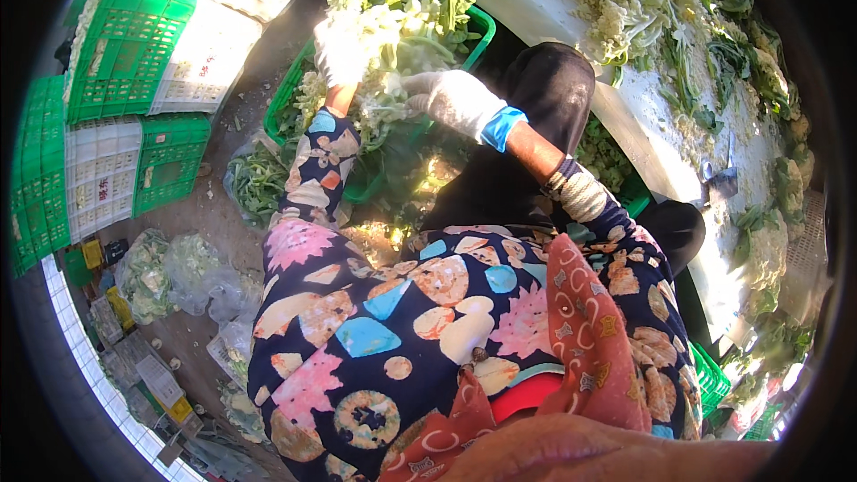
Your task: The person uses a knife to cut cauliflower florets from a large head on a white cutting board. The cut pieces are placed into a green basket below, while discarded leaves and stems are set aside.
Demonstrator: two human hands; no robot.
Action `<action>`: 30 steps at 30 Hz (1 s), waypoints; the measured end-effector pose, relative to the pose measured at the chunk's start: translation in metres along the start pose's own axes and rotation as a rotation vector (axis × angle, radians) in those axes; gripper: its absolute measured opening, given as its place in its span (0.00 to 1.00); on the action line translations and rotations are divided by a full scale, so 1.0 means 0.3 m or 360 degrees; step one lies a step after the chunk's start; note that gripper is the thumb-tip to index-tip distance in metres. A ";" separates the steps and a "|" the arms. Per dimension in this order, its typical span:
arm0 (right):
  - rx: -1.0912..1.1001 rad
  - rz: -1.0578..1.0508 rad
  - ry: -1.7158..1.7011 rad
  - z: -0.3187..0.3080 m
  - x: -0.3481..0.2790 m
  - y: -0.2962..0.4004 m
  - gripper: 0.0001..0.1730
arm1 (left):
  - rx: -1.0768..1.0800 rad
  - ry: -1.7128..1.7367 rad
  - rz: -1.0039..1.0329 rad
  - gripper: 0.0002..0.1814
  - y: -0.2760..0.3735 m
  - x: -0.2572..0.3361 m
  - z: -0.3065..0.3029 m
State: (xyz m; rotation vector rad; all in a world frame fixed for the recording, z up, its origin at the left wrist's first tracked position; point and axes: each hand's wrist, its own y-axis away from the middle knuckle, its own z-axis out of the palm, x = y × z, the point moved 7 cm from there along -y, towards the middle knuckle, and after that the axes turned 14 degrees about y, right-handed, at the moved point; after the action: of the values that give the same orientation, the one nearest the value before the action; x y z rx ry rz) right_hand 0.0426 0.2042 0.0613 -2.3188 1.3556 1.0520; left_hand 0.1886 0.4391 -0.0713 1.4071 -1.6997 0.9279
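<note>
Before me a green plastic crate (487,30) holds a heap of cauliflower leaves and pale stalks (428,20). My left hand (339,57), in a white glove, rests against the heap at the crate's left side; glare hides its fingers. From the right, my right hand (458,100) reaches over the same heap, white-gloved with a blue band at the wrist. Its fingertips touch the pale trimmings, and blur leaves their grip unclear. Beside the crate's left edge lies a clear plastic bag of green leaves (258,177).
A white-topped table (643,120) on the right carries cauliflower pieces (622,7) and a metal-bladed tool (723,182). Stacked green crates (130,40) and white crates (104,174) line the left. Bagged trimmings (194,268) lie on the floor. My dark-trousered knee (552,80) stands between crate and table.
</note>
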 end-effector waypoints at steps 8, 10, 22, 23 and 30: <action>0.0257 0.0231 -0.0614 -0.178 0.009 0.142 0.23 | 0.0482 0.0128 0.0312 0.15 -0.264 0.326 -0.200; 0.0236 0.0288 -0.0620 -0.195 -0.005 0.156 0.22 | 0.0357 -0.0517 0.0209 0.16 -0.288 0.312 -0.119; 0.0900 0.0487 -0.0852 -0.427 0.181 0.397 0.20 | -0.0493 -0.0002 0.0000 0.29 0.041 -0.127 -0.268; 0.1105 0.0508 -0.0754 -0.479 0.254 0.471 0.19 | -0.0581 -0.0256 0.0165 0.29 0.084 -0.089 -0.160; 0.1572 0.1192 -0.0597 -0.556 0.695 1.116 0.21 | 0.0166 -0.0720 0.0266 0.27 0.163 0.282 -0.047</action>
State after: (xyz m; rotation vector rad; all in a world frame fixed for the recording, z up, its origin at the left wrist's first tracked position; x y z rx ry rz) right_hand -0.0977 -0.2001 0.0782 -0.8785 1.9861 0.6458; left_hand 0.1302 0.4196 0.0057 1.6556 -2.1550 0.8390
